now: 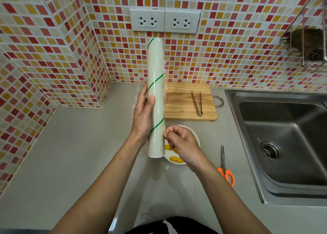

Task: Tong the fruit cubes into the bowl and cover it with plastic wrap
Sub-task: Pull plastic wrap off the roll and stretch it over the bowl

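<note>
1. My left hand (144,113), at 9 o'clock of the roll, wraps its palm and fingers round the plastic wrap roll (156,95) with the thumb laid across the front. I judge the roll is held on end so that the film can be drawn sideways off its right flank.
2. The roll hangs above the counter (74,145). Its lower end hides the left part of the bowl, and a loose edge of film shows along its right side.
3. My right hand (180,145), at 4 o'clock of the roll's middle, pinches that film edge between thumb and curled fingers, just beside the roll. The pull looks only begun, as little film is free.
4. The white bowl (195,136) stands on the counter under both hands, at 6 o'clock of the cutting board. It holds yellow fruit cubes (174,158); how many I cannot tell, since my hand covers most of it. It is not yet covered.
5. The tongs (197,103) lie on the wooden cutting board (178,108), which carries no cubes; I judge the tonging done.
6. Orange-handled scissors (225,166) lie at 3 o'clock of the bowl, perhaps for cutting the film.
7. The sink (283,136) lies farthest right; I see nothing in its basin.
</note>
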